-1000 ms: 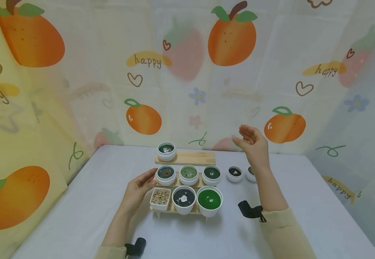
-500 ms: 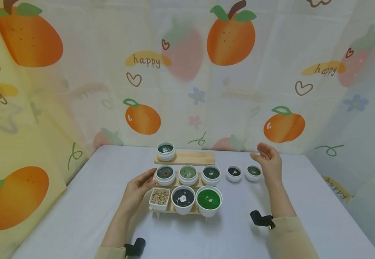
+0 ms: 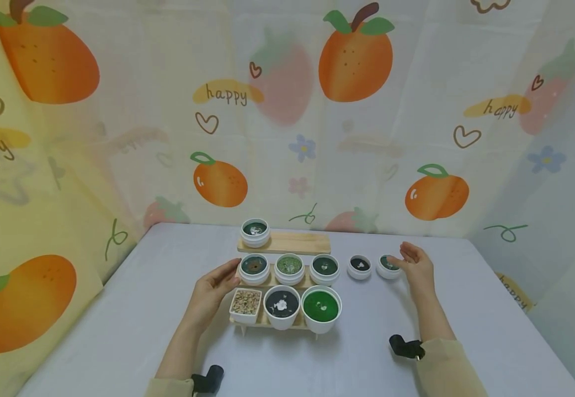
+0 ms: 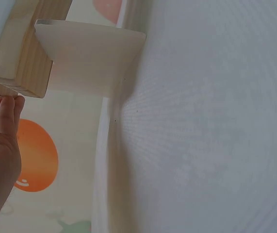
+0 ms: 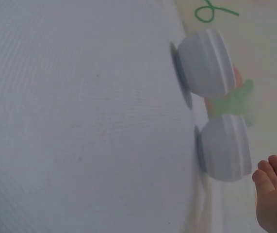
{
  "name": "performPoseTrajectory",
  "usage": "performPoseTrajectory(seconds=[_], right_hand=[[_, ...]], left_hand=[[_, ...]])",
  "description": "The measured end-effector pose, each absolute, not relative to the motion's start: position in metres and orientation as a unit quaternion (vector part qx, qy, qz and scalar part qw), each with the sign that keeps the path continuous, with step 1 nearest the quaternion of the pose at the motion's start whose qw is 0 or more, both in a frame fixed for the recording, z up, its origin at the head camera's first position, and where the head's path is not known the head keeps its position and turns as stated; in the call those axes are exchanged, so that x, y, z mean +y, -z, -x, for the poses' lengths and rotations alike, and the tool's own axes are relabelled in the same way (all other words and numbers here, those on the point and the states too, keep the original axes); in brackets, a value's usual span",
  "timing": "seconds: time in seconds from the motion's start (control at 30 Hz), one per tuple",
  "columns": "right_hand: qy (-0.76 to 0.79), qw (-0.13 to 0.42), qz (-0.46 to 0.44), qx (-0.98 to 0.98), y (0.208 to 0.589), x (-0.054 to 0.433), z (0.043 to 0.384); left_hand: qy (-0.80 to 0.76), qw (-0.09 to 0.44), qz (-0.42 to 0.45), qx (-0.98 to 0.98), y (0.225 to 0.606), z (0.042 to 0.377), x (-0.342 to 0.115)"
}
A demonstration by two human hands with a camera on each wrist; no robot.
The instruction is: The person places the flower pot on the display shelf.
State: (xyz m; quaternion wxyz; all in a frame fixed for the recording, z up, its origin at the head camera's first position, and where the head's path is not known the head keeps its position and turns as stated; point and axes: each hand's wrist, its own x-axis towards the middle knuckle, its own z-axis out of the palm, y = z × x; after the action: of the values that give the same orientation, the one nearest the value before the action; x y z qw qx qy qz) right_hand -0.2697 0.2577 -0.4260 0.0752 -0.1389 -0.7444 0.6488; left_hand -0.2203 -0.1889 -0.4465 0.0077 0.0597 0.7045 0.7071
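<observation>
My left hand (image 3: 214, 282) is at the left end of a stepped wooden rack (image 3: 235, 321), thumb and fingers pinching the end of its middle shelf. In the left wrist view, the fingertips (image 4: 12, 104) meet the wood below a thicker shelf end. My right hand (image 3: 418, 270) hovers beside a small white bowl (image 3: 388, 273) of dark green content, fingers spread and holding nothing. Its thumb overlaps that bowl's right rim in the head view. The right wrist view shows the hand (image 5: 276, 194) apart from the bowl (image 5: 225, 148). Another small bowl (image 3: 359, 272) with dark content stands left of it.
On the rack's middle shelf stand three white bowls, including a speckled green one (image 3: 289, 269). The lower shelf bears a square dish of oats-like flakes (image 3: 245, 303), a dark bowl (image 3: 281, 309) and a bright green bowl (image 3: 321, 309). Behind, a bowl (image 3: 255, 234) sits on a wooden board (image 3: 302, 242).
My right hand has moved down and to the right, coming lower beside the rightmost small bowl, which it partly hid earlier. The left hand has stayed at the rack.
</observation>
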Motion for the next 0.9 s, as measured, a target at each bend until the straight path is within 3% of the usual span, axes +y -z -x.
performPoseTrajectory(seconds=[0.9], right_hand=[[-0.593, 0.039, 0.153, -0.790, 0.460, 0.259, 0.274]], left_hand=[[-0.711, 0.011, -0.054, 0.701, 0.444, 0.219, -0.188]])
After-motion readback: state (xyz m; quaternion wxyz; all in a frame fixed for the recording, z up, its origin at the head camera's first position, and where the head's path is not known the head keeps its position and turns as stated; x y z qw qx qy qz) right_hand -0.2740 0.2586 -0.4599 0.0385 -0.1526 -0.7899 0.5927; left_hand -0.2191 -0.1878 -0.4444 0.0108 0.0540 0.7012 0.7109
